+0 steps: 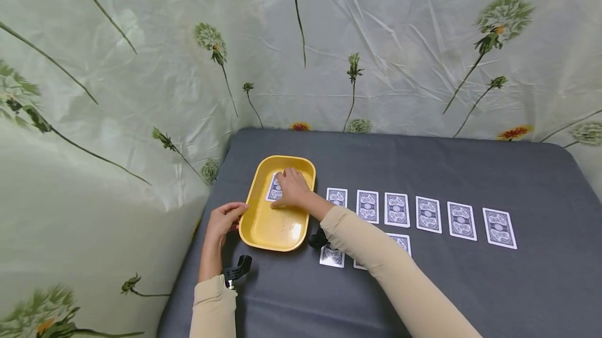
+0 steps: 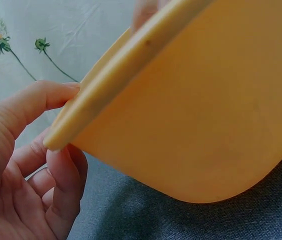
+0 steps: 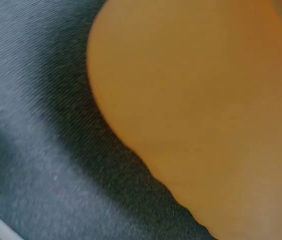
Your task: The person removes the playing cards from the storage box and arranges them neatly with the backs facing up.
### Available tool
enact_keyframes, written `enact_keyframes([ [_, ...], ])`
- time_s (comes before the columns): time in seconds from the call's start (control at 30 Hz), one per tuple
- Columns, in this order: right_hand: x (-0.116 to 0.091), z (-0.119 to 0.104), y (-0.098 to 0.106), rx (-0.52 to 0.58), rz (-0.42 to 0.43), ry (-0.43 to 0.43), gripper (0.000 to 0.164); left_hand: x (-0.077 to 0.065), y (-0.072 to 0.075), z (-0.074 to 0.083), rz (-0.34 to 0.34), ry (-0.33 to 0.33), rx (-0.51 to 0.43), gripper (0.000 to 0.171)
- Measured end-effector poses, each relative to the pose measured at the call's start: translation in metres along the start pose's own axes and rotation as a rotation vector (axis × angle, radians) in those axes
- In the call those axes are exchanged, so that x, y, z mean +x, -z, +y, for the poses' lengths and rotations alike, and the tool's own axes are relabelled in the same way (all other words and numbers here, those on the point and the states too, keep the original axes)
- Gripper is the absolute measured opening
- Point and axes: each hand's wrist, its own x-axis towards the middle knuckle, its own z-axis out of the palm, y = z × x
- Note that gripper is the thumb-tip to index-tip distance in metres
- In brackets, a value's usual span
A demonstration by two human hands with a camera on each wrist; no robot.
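Note:
A yellow tray (image 1: pixel 277 233) stands on the grey-covered table. At its left side my left hand (image 1: pixel 227 219) holds the rim, with thumb and fingers on either side of the edge in the left wrist view. My right hand (image 1: pixel 293 190) reaches into the tray over a blue-and-white patterned playing card (image 1: pixel 275 190). Its thumb and fingers are spread at the card's lower and upper edges, and the palm hides the card's right part. I cannot tell whether they pinch it. The right wrist view shows the tray's outer wall (image 3: pixel 191 110) but no fingers.
Right of the tray, several face-down cards lie in a back row, from a near card (image 1: pixel 336 197) to the far right card (image 1: pixel 499 228). A front row includes a card (image 1: pixel 332 257) partly behind my right arm. A flower-print curtain (image 1: pixel 400 56) hangs behind the table (image 1: pixel 541 181).

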Motion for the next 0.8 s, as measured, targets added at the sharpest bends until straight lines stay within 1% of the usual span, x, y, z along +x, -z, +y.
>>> enact_keyframes([
  [0.23, 0.005, 0.000, -0.005, 0.020, 0.005, -0.008, 0.086, -0.001, 0.000, -0.001, 0.012, 0.005, -0.006, 0.036],
  [0.33, 0.006, 0.001, -0.007, 0.007, 0.005, -0.022, 0.087, 0.000, 0.000, -0.001, 0.000, 0.005, -0.007, 0.038],
  [0.43, 0.008, 0.003, -0.010, -0.001, 0.003, -0.032, 0.090, 0.001, -0.001, -0.002, -0.004, 0.006, -0.010, 0.039],
  [0.63, 0.011, 0.003, -0.011, 0.029, 0.009, -0.049, 0.098, 0.003, -0.001, -0.002, 0.007, 0.012, -0.011, 0.038],
  [0.8, 0.012, 0.003, -0.010, 0.029, -0.003, -0.069, 0.102, 0.003, -0.001, -0.001, 0.002, 0.010, -0.012, 0.040],
])
